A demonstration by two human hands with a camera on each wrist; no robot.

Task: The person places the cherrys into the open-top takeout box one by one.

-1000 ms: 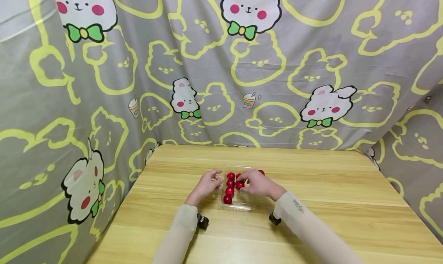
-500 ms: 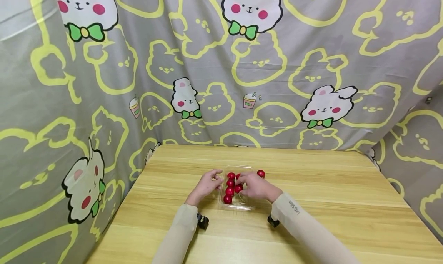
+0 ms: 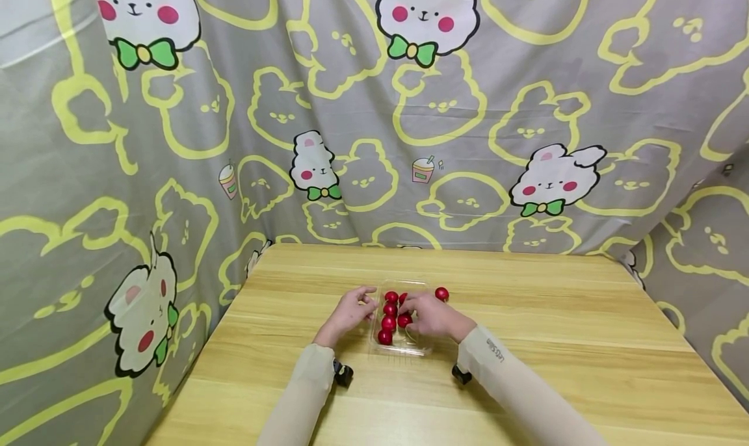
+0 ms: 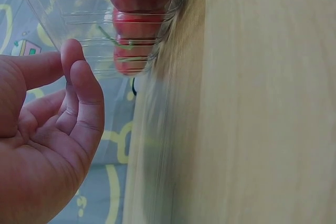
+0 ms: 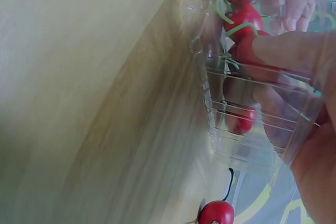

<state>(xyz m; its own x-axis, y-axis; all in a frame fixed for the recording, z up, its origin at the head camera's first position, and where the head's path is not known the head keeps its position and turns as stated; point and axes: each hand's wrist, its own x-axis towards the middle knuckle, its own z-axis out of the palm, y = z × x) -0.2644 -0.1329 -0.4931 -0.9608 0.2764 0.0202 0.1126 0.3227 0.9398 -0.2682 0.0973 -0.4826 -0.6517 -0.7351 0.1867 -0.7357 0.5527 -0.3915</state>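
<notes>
A clear plastic box [image 3: 415, 350] sits on the table with a row of several red radishes [image 3: 389, 323] along its left side. My left hand [image 3: 351, 313] is at the box's left wall, thumb and fingertips pinching its edge in the left wrist view. Inside the box, my right hand [image 3: 434, 316] grips a radish [image 3: 404, 320] beside that row, its thumb lying over the radish in the right wrist view. Beyond the right fingers another radish [image 3: 403, 298] shows in part. Green stems [image 5: 226, 11] trail from the radishes in the right wrist view.
One loose radish [image 3: 441, 294] lies on the wooden table [image 3: 526, 342] just right of the box, behind the right hand. A grey patterned curtain [image 3: 374, 140] hangs along the table's back and sides. Both forearms wear wrist cameras.
My right hand has moved slightly toward the near side and left inside the box, carrying its radish along. The loose radish behind it shows more fully. My left hand has stayed put.
</notes>
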